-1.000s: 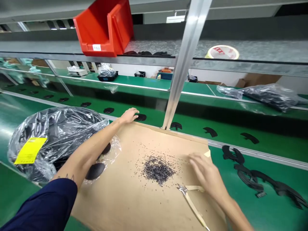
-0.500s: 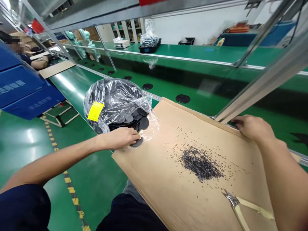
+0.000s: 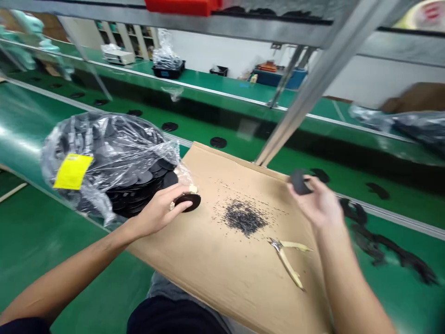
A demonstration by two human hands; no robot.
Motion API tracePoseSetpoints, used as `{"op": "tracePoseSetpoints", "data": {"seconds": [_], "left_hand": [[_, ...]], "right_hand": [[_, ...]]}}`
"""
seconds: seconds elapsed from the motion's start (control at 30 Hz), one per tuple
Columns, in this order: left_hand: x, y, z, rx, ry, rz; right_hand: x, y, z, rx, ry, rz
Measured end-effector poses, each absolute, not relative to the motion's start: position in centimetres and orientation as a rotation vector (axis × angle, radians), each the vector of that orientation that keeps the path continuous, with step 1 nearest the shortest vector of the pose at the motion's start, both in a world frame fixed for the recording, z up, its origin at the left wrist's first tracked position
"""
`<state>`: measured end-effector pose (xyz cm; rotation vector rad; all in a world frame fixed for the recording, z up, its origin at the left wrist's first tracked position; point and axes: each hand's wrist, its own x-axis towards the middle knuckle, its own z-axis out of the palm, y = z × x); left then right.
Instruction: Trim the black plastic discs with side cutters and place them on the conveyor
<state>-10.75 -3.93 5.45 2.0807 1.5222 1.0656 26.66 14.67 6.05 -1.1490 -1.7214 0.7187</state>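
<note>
Pinches a flat, round black disc (image 3: pixel 195 201) in left hand (image 3: pixel 162 209) fingers, nine o'clock from the small black granules (image 3: pixel 244 218); grips a dark, rounded piece (image 3: pixel 299 183) in right hand (image 3: pixel 321 204) fingers, at two o'clock.

Bright cool light indoors; R side smeared by blur

Scene well lit, mostly even, w/ cool white light. Strong pale glare on the green table (image 3: pixel 24 120) at frame's far L; small bright glints all over the clear plastic bag (image 3: pixel 114 148). Cardboard sheet (image 3: pixel 208 260) evenly lit, w/ soft shade nr the right hand (image 3: pixel 323 204). Dark band (image 3: pixel 208 104) along the back, v. little detail. Right hand and its black disc (image 3: pixel 298 182) are blurred, as are black parts (image 3: pixel 399 253) far R. Pliers (image 3: pixel 288 265) fairly clear. Print on yellow label (image 3: pixel 73 171) unreadable. Wide-angle look: stretched, leaning lines twd edges; tape roll (image 3: pixel 420 16), top R, fuzzy.
</note>
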Motion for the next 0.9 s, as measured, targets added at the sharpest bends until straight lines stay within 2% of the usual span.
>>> {"op": "tracePoseSetpoints", "data": {"seconds": [0.1, 0.17, 0.23, 0.53, 0.9], "left_hand": [[-6.5, -2.4, 5.2, 1.853, 1.337, 1.321], [-3.7, -1.3, 4.9, 1.803, 1.216, 1.384], [-1.5, -0.5, 4.6, 1.845, 1.119, 1.398], [2.1, -0.1, 1.4, 2.243, 0.952, 1.333], [2.0, -0.8, 0.7, 2.399, 1.137, 1.210]], "right_hand": [[24.5, 8.0, 4.2, -1.189, -1.675, 1.022], [22.8, 4.6, 3.3, -1.185, -1.493, 1.370], [21.6, 2.3, 2.8, -1.176, -1.410, 1.554], [21.1, -0.5, 2.5, -1.019, -1.349, 1.793], [21.0, -1.0, 1.6, -1.069, -1.543, 1.663]]}}
